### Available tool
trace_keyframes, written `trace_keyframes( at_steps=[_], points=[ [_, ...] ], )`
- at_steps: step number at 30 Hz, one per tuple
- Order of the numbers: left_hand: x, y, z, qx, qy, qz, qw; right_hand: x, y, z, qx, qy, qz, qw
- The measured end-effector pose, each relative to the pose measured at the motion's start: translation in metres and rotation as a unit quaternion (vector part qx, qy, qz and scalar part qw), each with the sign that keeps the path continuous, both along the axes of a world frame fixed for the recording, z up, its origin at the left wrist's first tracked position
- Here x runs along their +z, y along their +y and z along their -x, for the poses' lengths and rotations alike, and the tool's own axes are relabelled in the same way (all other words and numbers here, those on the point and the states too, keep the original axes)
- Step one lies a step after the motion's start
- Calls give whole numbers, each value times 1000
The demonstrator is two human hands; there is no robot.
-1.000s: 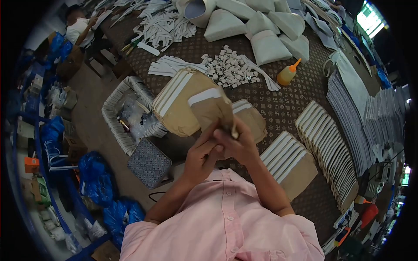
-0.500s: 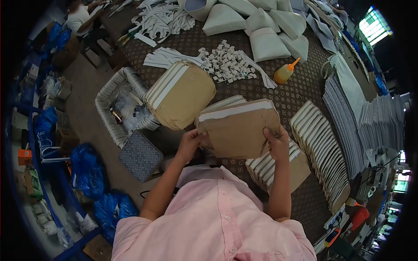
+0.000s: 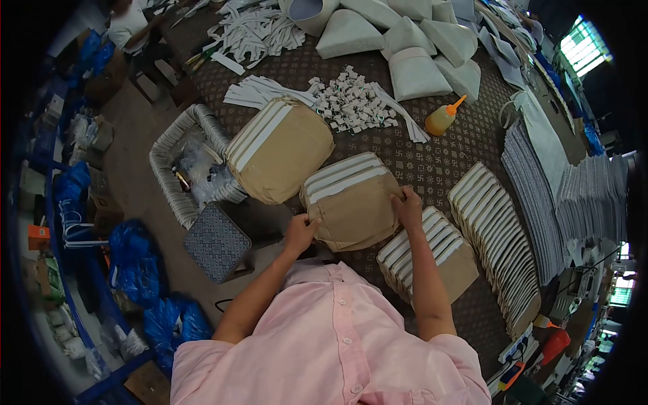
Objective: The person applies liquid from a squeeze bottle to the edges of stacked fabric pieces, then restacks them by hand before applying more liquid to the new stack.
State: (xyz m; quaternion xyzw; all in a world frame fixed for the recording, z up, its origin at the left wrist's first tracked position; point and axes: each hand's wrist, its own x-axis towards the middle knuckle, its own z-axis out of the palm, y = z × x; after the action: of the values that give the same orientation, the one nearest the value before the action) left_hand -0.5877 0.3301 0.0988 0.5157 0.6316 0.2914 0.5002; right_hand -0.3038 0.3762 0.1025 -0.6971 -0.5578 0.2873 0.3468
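Observation:
A brown paper panel (image 3: 358, 212) with a white strip along its far edge lies on a small stack of like panels (image 3: 346, 167), whose white strips show behind it. My left hand (image 3: 302, 233) pinches the panel's near left corner, thumb on top. My right hand (image 3: 407, 206) grips its right edge; the fingers underneath are partly hidden. A taller stack of brown panels (image 3: 280, 152) stands just beyond the left corner. Beside my right forearm is another fanned stack (image 3: 449, 266), partly covered by the arm.
A long fanned row of panels (image 3: 496, 246) lies to the right, near grey sheets (image 3: 533, 196). Farther back are small white pieces (image 3: 354, 101), a yellow glue bottle (image 3: 442, 118) and cream pouches (image 3: 418, 71). A woven basket (image 3: 165, 145) and patterned stool (image 3: 217, 241) stand left.
The panel has gone from being held up and tilted to lying on the small stack. My right hand has moved left with it, and my left hand has dropped slightly.

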Motion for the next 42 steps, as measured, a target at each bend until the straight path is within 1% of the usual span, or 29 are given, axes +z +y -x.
trace_keyframes(
  at_steps=[2,6,8,12,14,15,17,18,20,23,26,29,30,32,33,35,36,38,39,41,42],
  points=[
    [-4,-1,0,10,-49,32,998,-9,2,0,-5,-35,18,999],
    [-5,-2,-1,12,-53,49,997,-17,4,-3,-31,-4,22,999],
    [-4,0,-2,12,-37,47,998,-20,6,-6,-38,3,42,998],
    [-16,0,0,11,-31,23,999,-24,7,-5,-41,-15,35,998],
    [-23,1,4,-4,20,14,1000,-19,4,1,-34,-70,18,997],
    [-26,1,7,-3,19,12,1000,-18,4,4,-34,-71,17,997],
    [-28,1,12,33,42,23,998,-15,5,9,-65,-149,-88,983],
    [-29,2,14,34,41,23,998,-15,7,10,-64,-150,-88,983],
    [-26,3,13,100,73,-72,990,-18,11,10,-54,-143,-68,986],
    [-19,10,12,73,87,-54,992,-29,20,9,-54,-127,-39,990],
    [-17,13,12,51,93,-55,993,-31,19,14,-70,-126,-45,988],
    [-15,13,12,90,97,-71,989,-30,19,18,-77,-95,-61,991],
    [-16,14,11,90,95,-71,989,-32,21,18,-77,-97,-60,990],
    [-19,18,11,123,20,-89,988,-35,26,18,-67,-144,-65,985],
    [-20,22,12,119,17,-90,989,-35,30,16,-71,-146,-66,985],
    [-22,29,17,60,-9,-9,998,-28,38,15,-53,-153,48,986],
    [-29,31,17,51,-11,-11,999,-28,43,14,-62,-154,48,985],
    [-35,34,15,56,-126,12,990,-28,52,14,-58,-137,147,978],
    [-38,34,16,41,-125,12,991,-29,54,14,-72,-134,148,977],
    [-18,36,17,11,7,-34,999,-24,54,19,-52,-150,156,975],
    [-19,35,15,-9,10,-36,999,-29,52,23,-71,-143,156,975]
  ],
)
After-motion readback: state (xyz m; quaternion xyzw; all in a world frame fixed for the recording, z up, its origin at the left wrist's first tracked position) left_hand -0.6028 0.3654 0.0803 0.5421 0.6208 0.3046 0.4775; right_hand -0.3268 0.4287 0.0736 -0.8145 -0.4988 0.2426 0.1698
